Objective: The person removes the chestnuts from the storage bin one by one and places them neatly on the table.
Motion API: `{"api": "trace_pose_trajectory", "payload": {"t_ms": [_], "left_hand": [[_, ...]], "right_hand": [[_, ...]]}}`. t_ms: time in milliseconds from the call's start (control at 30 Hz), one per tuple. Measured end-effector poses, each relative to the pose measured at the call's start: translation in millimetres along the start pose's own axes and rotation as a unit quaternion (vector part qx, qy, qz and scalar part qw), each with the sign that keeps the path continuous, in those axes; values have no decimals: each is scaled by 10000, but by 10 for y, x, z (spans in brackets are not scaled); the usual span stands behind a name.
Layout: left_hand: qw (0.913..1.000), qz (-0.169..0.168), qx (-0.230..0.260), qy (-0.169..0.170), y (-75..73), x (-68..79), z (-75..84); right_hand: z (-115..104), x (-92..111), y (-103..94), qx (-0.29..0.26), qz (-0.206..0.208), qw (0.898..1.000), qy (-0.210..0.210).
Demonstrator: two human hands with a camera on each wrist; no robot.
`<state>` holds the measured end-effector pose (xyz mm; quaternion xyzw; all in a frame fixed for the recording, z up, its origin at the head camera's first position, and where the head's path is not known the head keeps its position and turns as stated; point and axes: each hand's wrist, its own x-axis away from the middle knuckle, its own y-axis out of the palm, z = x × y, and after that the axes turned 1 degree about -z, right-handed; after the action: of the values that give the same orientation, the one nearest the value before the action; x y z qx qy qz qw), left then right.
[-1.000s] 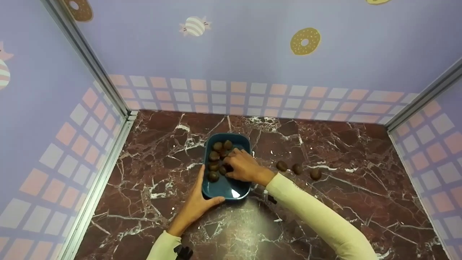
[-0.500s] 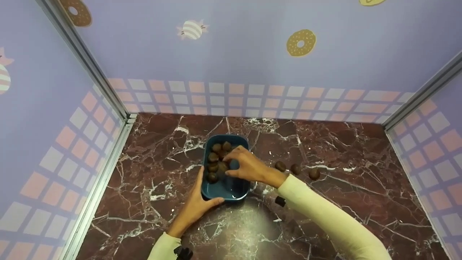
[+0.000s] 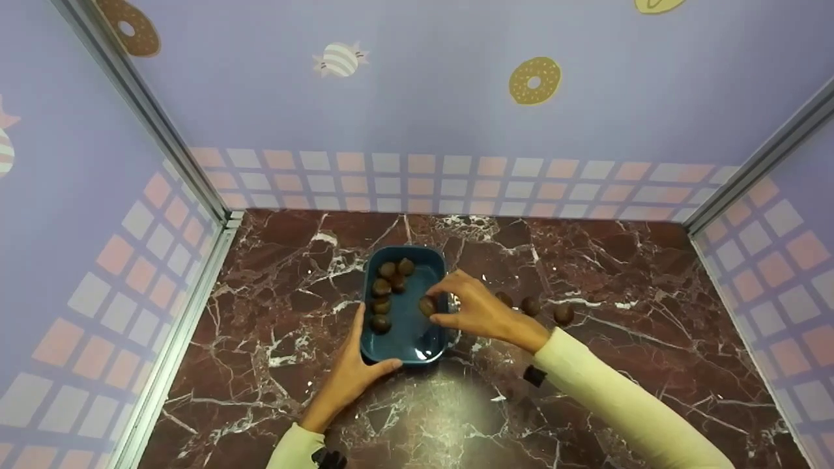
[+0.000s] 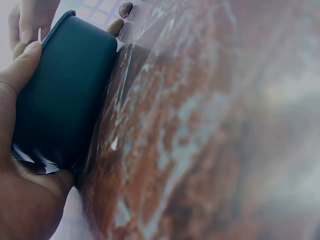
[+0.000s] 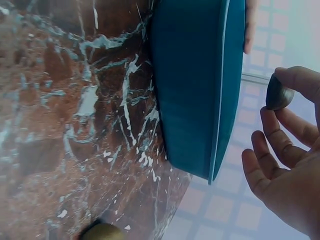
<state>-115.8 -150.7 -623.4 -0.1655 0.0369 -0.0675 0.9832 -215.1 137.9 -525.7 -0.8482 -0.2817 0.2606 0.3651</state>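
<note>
A blue-green rectangular box (image 3: 407, 342) lies on the marbled surface, with several brown chestnuts (image 3: 382, 286) along its left side and far end. My left hand (image 3: 355, 365) holds the box at its near left corner, fingers along the left wall and thumb at the near edge. Above the right part of the box, my right hand (image 3: 482, 309) pinches one chestnut (image 5: 280, 94) between thumb and fingertips. In the right wrist view that chestnut stands clear of the rim, and the other fingers are loosely bent.
To the right of the box, a row of chestnuts (image 3: 530, 306) lies on the dark red marbled surface (image 3: 619, 371), partly behind my right wrist. Patterned purple panels (image 3: 443, 98) rise at the back and both sides, joined by metal corner rails (image 3: 146, 117).
My right hand has moved right and up from among the chestnuts in the box, taking one chestnut with it. The left hand keeps its place on the box. The head view has tilted slightly.
</note>
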Motion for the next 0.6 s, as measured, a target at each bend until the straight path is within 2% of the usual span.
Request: {"api": "trace_pose_trajectory", "payload": {"t_ms": [300,467,600], "left_hand": [[9999,88,-63,-57,3,-11,-10],[9999,82,-29,-68,1,-11,-5],[9999,39,43,-82,-1,-8,-3]], "right_hand": [[44,296,-29,-457,32,9989,113],[81,430,5,-483,58,9985,237],[124,548,52,-428,212,9987,173]]}}
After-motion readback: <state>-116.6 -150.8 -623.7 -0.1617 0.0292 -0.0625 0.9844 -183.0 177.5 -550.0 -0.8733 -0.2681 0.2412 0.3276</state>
